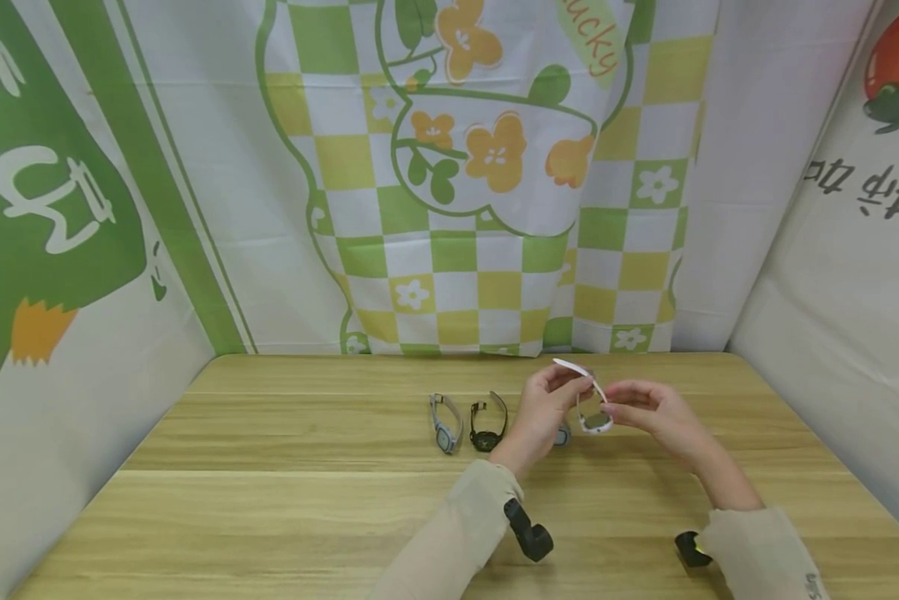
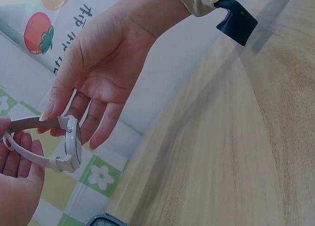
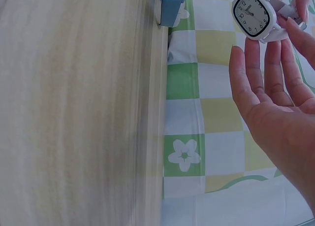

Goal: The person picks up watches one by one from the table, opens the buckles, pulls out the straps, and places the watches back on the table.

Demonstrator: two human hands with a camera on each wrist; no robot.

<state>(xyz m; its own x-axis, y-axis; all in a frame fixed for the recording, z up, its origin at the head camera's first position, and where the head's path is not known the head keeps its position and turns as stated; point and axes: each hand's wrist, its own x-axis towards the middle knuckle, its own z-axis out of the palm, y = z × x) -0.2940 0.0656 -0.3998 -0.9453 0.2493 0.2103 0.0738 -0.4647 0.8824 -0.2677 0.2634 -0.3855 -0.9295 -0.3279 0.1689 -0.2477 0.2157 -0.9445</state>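
Note:
A white wristwatch (image 1: 595, 423) is held up above the table between both hands. Its square-faced dial shows in the right wrist view, where the watch (image 3: 253, 14) has its strap bent into a loop. My left hand (image 1: 541, 410) pinches the strap between thumb and fingers on the left side. From the right, my right hand (image 1: 662, 417) pinches the strap near the case, its thumb on the band in the left wrist view. Close beside the left hand lies a blue watch (image 1: 563, 435), partly hidden by that hand.
Left of the hands, a black watch (image 1: 486, 440) and a grey-blue watch (image 1: 445, 437) lie on the wooden table (image 1: 269, 500). Patterned curtains (image 1: 449, 250) close off the back and both sides. Black wrist devices (image 1: 531, 537) stick out from the sleeves.

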